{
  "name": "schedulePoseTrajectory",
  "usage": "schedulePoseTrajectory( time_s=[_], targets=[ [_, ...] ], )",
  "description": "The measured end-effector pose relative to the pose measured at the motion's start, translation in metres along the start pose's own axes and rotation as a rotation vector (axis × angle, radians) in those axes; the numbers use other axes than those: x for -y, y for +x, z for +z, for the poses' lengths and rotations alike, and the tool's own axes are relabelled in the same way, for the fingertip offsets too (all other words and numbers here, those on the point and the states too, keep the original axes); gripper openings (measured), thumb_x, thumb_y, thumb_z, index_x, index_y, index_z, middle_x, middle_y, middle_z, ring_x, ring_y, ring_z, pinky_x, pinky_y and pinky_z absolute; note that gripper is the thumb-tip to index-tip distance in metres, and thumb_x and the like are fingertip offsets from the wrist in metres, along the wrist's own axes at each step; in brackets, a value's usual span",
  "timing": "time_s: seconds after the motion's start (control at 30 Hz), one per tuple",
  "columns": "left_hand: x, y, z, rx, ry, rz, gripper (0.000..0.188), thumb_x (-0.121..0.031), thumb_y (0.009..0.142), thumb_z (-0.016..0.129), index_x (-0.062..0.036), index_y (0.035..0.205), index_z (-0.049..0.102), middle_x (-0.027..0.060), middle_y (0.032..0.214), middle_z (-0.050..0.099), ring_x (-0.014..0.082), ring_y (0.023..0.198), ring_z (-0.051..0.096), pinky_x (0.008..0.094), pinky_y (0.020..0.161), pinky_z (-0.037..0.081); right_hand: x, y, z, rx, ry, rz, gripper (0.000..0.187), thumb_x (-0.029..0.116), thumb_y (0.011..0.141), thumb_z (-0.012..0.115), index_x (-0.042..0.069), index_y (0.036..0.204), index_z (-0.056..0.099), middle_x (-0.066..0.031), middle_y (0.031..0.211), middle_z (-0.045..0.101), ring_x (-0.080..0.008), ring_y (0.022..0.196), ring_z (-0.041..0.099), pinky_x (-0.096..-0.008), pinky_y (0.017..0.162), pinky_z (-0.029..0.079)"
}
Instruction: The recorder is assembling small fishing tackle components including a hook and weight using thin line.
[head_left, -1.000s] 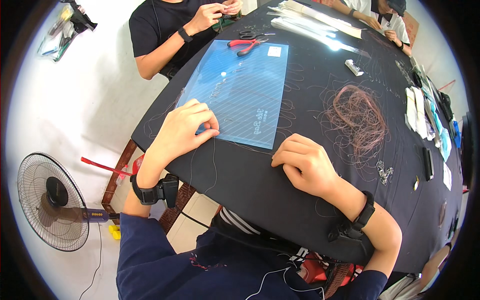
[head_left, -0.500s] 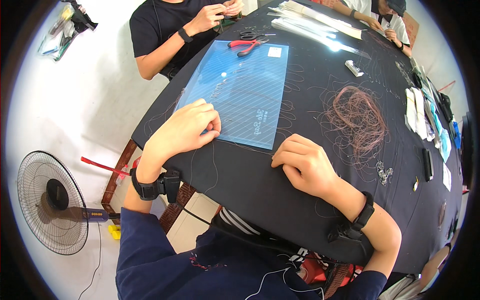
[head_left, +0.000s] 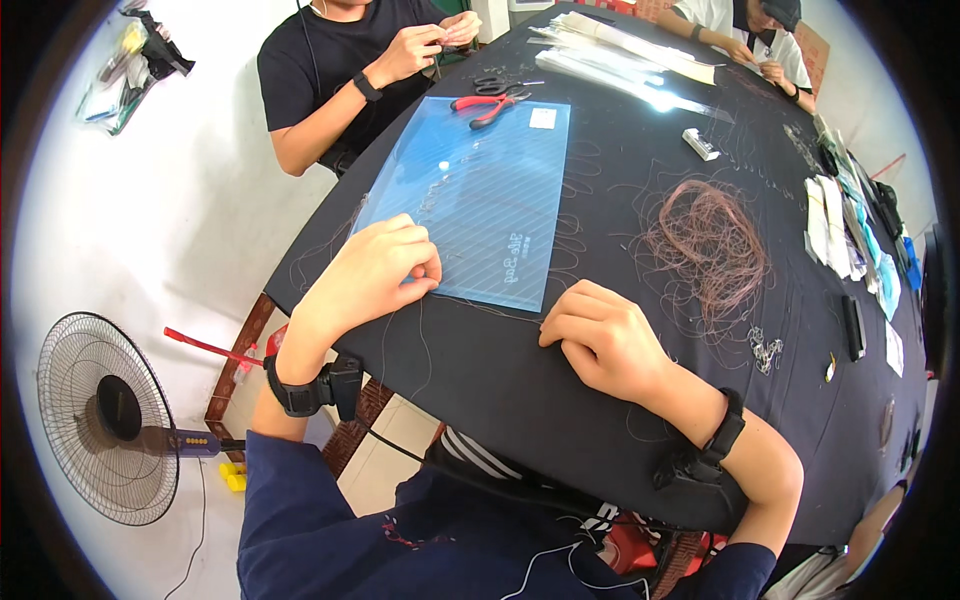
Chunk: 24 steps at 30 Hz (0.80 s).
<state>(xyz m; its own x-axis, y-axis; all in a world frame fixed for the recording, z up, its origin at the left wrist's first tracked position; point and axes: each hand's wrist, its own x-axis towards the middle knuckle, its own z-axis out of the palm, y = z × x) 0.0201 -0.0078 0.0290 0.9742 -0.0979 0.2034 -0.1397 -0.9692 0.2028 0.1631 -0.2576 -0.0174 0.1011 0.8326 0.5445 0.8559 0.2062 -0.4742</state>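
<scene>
My left hand (head_left: 385, 268) is over the near left corner of a blue translucent file bag (head_left: 500, 210), thumb and forefinger pinched together. A thin dark line (head_left: 424, 340) hangs from its fingertips over the black cloth. Just off the bag's near right corner, my right hand (head_left: 607, 337) rests with curled fingers closed. A fine strand seems to run along the bag's near edge between both hands; the right fingertips hide what they grip. Small metal pieces lie in a row on the bag, and thin loops of line (head_left: 568, 228) stick out past its right edge.
Red-handled pliers (head_left: 490, 105) lie across the bag's far edge. Right of my right hand are a tangled brown line bundle (head_left: 712, 255) and a small metal heap (head_left: 765, 350). Clear plastic strips (head_left: 625, 75) lie farther back. Two people work across the table; a fan (head_left: 110, 415) stands left.
The whole view has tilted slightly, so the table and bag appear a little lower. Both hands keep nearly the same pose and place beside the bag.
</scene>
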Motion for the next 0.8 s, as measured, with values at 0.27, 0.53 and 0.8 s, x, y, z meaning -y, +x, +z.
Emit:
schedulePoseTrajectory(
  time_s=[0.27, 0.53, 0.8],
  targets=[
    [0.004, 0.003, 0.002, -0.025, 0.055, 0.132, 0.013, -0.002, 0.071, 0.068, -0.0077, 0.076, 0.057, 0.0025, 0.073, 0.051, 0.0205, 0.076, 0.053, 0.0328, 0.069, 0.045, 0.001, 0.001, -0.001, 0.007, -0.005, -0.003, 0.008, -0.002, 0.071, 0.061, 0.005, 0.075, 0.063, -0.0043, 0.081, 0.06, -0.023, 0.082, 0.058, -0.0353, 0.071, 0.051],
    [0.01, 0.003, 0.004, 0.013, 0.048, 0.178, 0.015, -0.002, 0.07, 0.066, -0.0084, 0.075, 0.054, 0.0027, 0.073, 0.048, 0.0218, 0.075, 0.051, 0.0339, 0.07, 0.044, 0.002, 0.001, -0.001, 0.005, 0.0, -0.002, 0.009, -0.003, 0.071, 0.061, 0.005, 0.074, 0.063, -0.0044, 0.08, 0.06, -0.023, 0.082, 0.058, -0.0351, 0.072, 0.051],
    [0.009, 0.0, 0.007, -0.007, 0.026, 0.127, 0.015, -0.002, 0.071, 0.066, -0.0058, 0.077, 0.053, 0.005, 0.076, 0.05, 0.0232, 0.077, 0.052, 0.0338, 0.072, 0.044, 0.001, 0.001, -0.001, 0.003, -0.001, -0.005, 0.009, -0.003, 0.07, 0.061, 0.005, 0.074, 0.062, -0.0044, 0.081, 0.06, -0.023, 0.082, 0.058, -0.0348, 0.072, 0.051]
  ],
)
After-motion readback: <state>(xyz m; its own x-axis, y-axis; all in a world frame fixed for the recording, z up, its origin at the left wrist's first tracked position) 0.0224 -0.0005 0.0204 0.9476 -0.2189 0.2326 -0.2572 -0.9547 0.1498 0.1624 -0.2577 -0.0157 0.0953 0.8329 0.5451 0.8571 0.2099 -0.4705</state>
